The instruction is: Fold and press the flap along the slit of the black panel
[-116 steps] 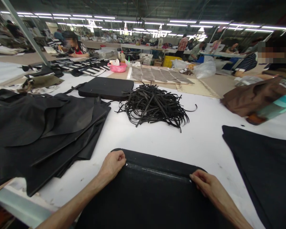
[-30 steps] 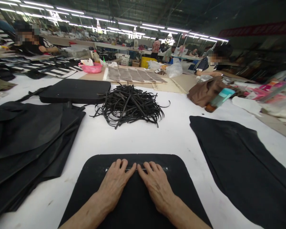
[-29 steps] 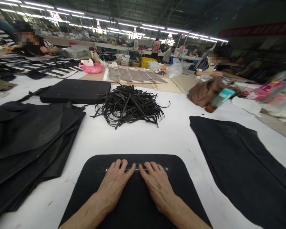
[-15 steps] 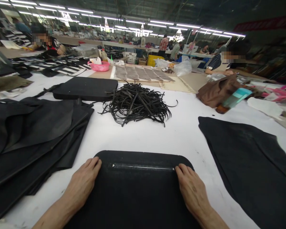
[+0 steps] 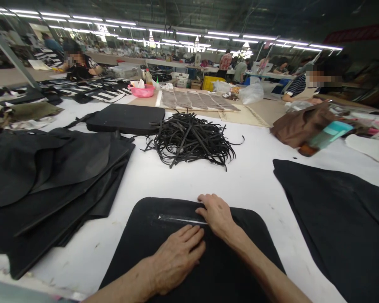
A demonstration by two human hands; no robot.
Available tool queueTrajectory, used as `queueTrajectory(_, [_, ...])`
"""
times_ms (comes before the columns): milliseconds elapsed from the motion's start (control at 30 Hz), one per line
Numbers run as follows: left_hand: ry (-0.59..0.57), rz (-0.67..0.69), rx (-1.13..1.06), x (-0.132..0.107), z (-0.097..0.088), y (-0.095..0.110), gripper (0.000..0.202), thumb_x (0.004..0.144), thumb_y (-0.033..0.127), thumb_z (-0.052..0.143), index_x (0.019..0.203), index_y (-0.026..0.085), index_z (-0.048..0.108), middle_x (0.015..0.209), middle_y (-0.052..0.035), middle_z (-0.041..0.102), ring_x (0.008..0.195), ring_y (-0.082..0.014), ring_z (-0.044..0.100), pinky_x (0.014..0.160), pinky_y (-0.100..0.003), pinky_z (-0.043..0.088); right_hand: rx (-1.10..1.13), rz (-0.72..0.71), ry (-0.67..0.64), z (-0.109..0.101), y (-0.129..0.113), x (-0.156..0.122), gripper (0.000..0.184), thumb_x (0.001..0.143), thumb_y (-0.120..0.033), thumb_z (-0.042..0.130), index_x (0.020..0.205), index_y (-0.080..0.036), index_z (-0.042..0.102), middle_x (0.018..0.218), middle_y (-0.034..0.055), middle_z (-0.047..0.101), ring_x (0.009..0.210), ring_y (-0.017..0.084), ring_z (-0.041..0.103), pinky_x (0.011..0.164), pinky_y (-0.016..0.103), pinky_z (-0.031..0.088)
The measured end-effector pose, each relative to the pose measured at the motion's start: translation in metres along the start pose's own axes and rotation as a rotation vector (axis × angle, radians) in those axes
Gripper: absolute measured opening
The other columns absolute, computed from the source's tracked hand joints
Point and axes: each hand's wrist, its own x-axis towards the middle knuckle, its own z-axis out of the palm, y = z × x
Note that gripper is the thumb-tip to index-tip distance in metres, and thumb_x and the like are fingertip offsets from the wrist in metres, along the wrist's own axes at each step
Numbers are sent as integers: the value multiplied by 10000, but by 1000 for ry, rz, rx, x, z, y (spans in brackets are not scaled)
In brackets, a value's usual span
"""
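Observation:
A black panel point(image 5: 240, 261) with rounded corners lies on the white table in front of me, a pale slit-like line point(image 5: 180, 219) running across its upper part. My left hand point(image 5: 180, 256) rests flat on the panel just below that line, fingers stretched out. My right hand point(image 5: 219, 214) is at the panel's far edge, its fingers over the edge and its thumb on the near side; the fingers' undersides are hidden. Beyond the panel is a tangled pile of thin black strips point(image 5: 192, 139).
Black sheets lie in a heap point(image 5: 72, 168) on the left, and another black stack point(image 5: 334, 210) is on the right. A thick black pad point(image 5: 126, 118) sits behind. A brown cloth point(image 5: 303, 126) and teal bottle point(image 5: 331, 132) stand back right. Co-workers sit farther off.
Both hands have left the panel's side edges and come to its middle, the left onto the surface, the right onto the far edge. The view has shifted slightly left.

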Motion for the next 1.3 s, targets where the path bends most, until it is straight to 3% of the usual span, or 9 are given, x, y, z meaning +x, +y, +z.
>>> queueTrajectory(200, [28,-64,-72,-3,-3,-5,376,910,292,385,1266,172,383,1393,-115,366,1306,-242,286,1104,-412,256,23,-118,-57,-15,20,-2,117,771,-253,654,670,-210,612,785,2,596,797,177,517,675,271,346])
queueTrajectory(400, [-9,-85,-57,-2,-3,-1,436,857,172,460,1285,178,376,1398,-128,361,1307,-272,283,1070,-451,315,-156,-148,403,-27,21,-22,143,857,-96,470,801,-172,577,882,51,582,757,171,488,693,289,317])
queueTrajectory(500, [-33,-135,-83,2,-10,3,444,815,77,430,1244,192,433,1392,-119,371,1300,-277,300,1045,-460,352,-205,-279,364,-38,18,-30,147,847,-89,449,782,-183,543,770,30,559,653,160,461,617,293,279])
queueTrajectory(667, [65,-376,-381,33,-32,8,387,810,97,389,1160,221,499,1282,-56,500,1192,-197,447,1039,-385,360,-211,-360,304,-59,11,-35,88,767,-103,506,753,-190,501,674,4,537,587,152,455,560,298,238])
queueTrajectory(767, [18,-390,-499,59,-36,6,442,737,116,451,1168,205,481,1244,-51,527,1151,-202,473,995,-347,388,-235,-405,333,-68,7,-36,114,692,-98,552,705,-185,480,621,-6,523,540,147,447,534,301,217])
queueTrajectory(867, [-62,-376,-498,77,-31,2,331,707,143,467,1016,202,569,1069,-44,621,1016,-225,550,885,-339,446,-303,-432,403,-69,10,-36,138,741,-71,526,681,-181,470,582,-7,504,520,139,430,536,300,205])
queueTrajectory(1033, [-114,-387,-468,77,-25,0,181,725,173,462,830,199,607,859,-39,649,827,-223,594,739,-327,461,-354,-285,324,-52,30,-32,57,812,-121,544,810,-177,535,731,33,569,677,177,485,616,304,275])
queueTrajectory(1100, [-118,-377,-462,72,-24,0,185,757,177,444,846,206,604,862,-28,640,829,-204,590,749,-312,451,-324,-196,297,-46,37,-33,138,800,-129,571,927,-180,556,881,59,597,798,206,504,689,318,318])
queueTrajectory(1300, [-102,-326,-451,68,-23,-2,169,785,171,456,863,212,600,887,-16,630,846,-187,584,748,-287,437,-196,-106,507,-47,48,-52,245,847,-74,475,1056,-157,572,1133,101,564,1016,240,478,855,363,360])
